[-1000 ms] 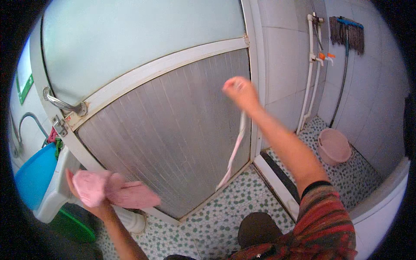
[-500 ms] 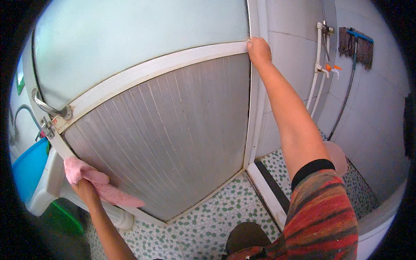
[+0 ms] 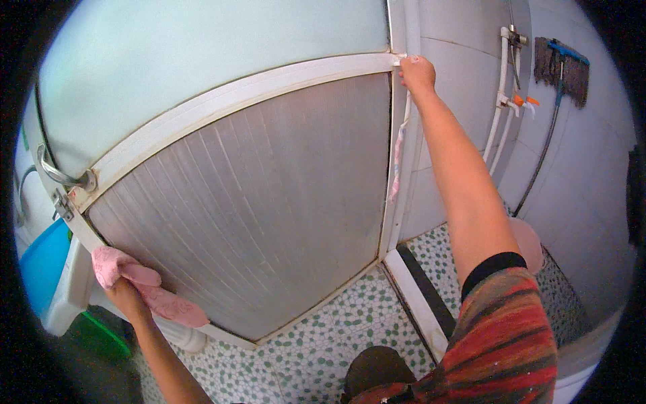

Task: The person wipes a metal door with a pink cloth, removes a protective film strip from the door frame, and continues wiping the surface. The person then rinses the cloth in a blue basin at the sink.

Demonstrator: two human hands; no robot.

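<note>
Here's the pink cloth (image 3: pixel 171 304), low on the left, bunched at its top and trailing down across the foot of the door (image 3: pixel 256 182). The left hand (image 3: pixel 126 296) is curled into that bunch and has hold of it, though the fingers are mostly covered. Up at the far edge, the right hand (image 3: pixel 418 73) is folded into a fist, and a thin pale strip (image 3: pixel 397 161) hangs below it, pinched inside by the look of it, alongside the door frame (image 3: pixel 399 202). Whether those knuckles touch the frame, I can't tell.

Now the risks, as I judge them: that strip dangles right by the door's edge, so a swing of the door could snag it or nip the fingers. The cloth's loose tail could slip to the tiled floor (image 3: pixel 323 323) if the left grip slackens.

Further out, a white sink (image 3: pixel 69 296) stands at left; a mop (image 3: pixel 562 64) hangs at right.
</note>
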